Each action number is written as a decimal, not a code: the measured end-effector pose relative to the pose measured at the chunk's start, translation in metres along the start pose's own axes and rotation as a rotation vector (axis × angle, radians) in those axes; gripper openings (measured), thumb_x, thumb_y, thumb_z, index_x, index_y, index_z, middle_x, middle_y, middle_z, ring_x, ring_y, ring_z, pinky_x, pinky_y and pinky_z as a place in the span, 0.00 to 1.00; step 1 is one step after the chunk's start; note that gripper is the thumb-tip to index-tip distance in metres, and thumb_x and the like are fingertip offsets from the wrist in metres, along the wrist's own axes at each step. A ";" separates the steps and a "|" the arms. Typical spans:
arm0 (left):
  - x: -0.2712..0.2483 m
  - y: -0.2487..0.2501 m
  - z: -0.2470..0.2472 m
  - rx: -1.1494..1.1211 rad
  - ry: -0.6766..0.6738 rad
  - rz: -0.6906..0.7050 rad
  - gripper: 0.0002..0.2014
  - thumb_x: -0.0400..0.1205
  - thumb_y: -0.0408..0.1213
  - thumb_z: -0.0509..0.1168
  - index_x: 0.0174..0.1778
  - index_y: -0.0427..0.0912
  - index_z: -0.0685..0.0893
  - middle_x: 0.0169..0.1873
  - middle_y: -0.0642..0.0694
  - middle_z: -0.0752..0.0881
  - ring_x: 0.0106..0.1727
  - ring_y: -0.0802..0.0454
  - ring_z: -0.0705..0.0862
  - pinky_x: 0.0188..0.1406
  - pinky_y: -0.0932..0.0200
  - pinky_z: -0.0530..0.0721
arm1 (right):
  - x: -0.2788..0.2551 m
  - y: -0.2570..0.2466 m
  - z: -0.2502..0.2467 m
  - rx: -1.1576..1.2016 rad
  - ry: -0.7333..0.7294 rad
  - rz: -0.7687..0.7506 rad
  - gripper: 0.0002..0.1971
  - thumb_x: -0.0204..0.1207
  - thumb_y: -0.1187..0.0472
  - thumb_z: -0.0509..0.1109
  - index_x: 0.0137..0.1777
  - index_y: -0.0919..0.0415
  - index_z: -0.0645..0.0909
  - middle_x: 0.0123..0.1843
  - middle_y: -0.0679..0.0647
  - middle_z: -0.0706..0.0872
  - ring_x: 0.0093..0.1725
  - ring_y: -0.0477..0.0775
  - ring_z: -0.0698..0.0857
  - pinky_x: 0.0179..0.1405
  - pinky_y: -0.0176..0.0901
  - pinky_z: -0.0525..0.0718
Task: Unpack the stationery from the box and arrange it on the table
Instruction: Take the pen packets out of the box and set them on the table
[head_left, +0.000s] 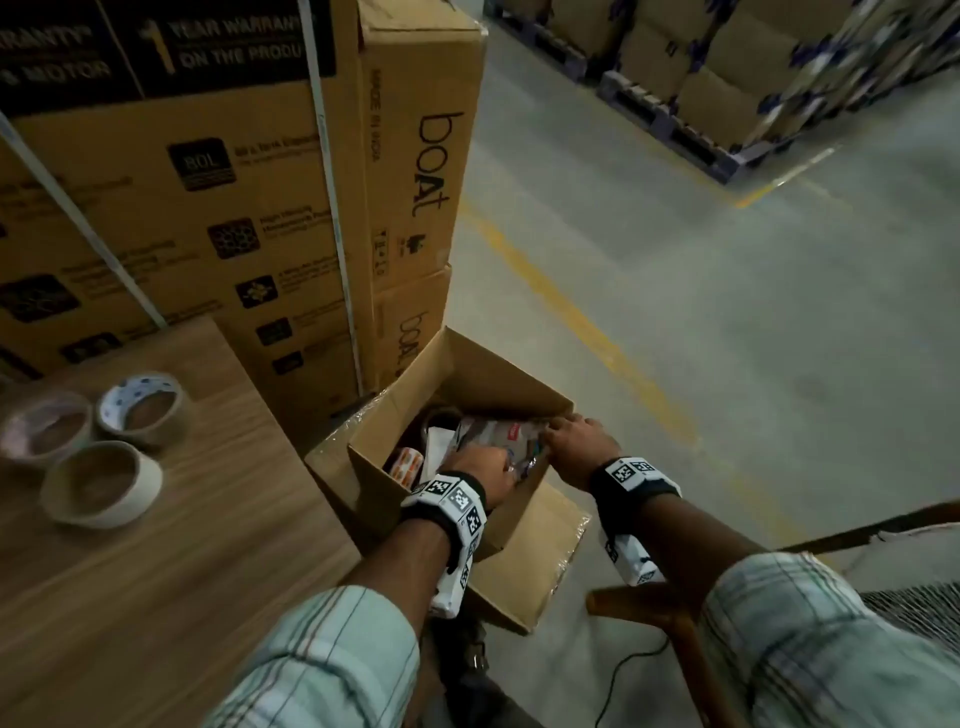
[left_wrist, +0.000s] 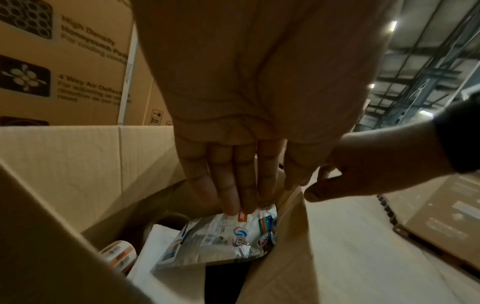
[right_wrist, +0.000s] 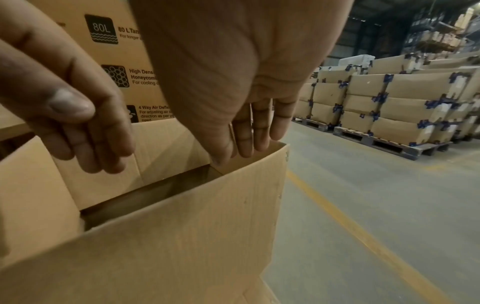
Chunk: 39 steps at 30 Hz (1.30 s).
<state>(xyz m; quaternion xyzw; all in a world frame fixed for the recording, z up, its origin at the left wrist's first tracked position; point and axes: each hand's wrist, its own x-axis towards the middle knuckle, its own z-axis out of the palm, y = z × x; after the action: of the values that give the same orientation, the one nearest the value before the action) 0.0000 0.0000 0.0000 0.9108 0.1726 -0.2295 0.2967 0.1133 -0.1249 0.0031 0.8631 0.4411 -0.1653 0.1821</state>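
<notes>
An open cardboard box (head_left: 524, 512) stands on the floor beside the wooden table (head_left: 182, 545). Inside it lie a printed plastic packet (left_wrist: 223, 232), a white paper pack (left_wrist: 158, 242) and an orange-and-white labelled roll (left_wrist: 119, 253). My left hand (head_left: 478, 467) reaches into the box, and its straight fingers (left_wrist: 233, 193) touch the packet's top edge. My right hand (head_left: 576, 436) grips the rim of the box's right wall (right_wrist: 182, 236) near the far corner, thumb on one side and fingers on the other. Three tape rolls (head_left: 101, 483) sit on the table.
Tall stacked cartons (head_left: 234, 208) rise behind the table and the box. A wooden chair frame (head_left: 675, 613) stands at the right, close to my right arm. A yellow line (head_left: 571, 312) crosses the concrete floor. Pallets of cartons (head_left: 727, 104) stand far off.
</notes>
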 end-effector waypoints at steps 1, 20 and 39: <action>0.008 0.004 0.001 0.003 -0.034 -0.017 0.17 0.85 0.48 0.55 0.62 0.42 0.81 0.59 0.38 0.84 0.60 0.39 0.82 0.61 0.47 0.81 | 0.004 0.007 0.000 -0.010 -0.001 -0.010 0.18 0.80 0.61 0.60 0.69 0.53 0.76 0.69 0.54 0.79 0.67 0.60 0.76 0.63 0.53 0.75; 0.116 0.012 0.045 0.165 -0.121 -0.128 0.13 0.84 0.37 0.60 0.62 0.40 0.81 0.60 0.39 0.85 0.61 0.39 0.84 0.61 0.49 0.80 | 0.074 0.039 -0.004 0.019 -0.240 -0.252 0.11 0.80 0.56 0.64 0.60 0.52 0.82 0.55 0.53 0.87 0.53 0.58 0.87 0.44 0.46 0.84; 0.123 0.022 0.043 0.401 -0.204 0.011 0.15 0.87 0.36 0.54 0.67 0.38 0.78 0.64 0.37 0.83 0.64 0.37 0.82 0.61 0.45 0.80 | 0.096 0.042 0.004 0.136 -0.323 -0.205 0.14 0.78 0.51 0.65 0.61 0.50 0.83 0.58 0.54 0.86 0.56 0.58 0.86 0.43 0.45 0.80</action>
<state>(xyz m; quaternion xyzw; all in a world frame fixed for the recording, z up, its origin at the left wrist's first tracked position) 0.0988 -0.0211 -0.0845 0.9244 0.0876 -0.3486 0.1271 0.2004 -0.0820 -0.0360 0.7863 0.4793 -0.3489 0.1741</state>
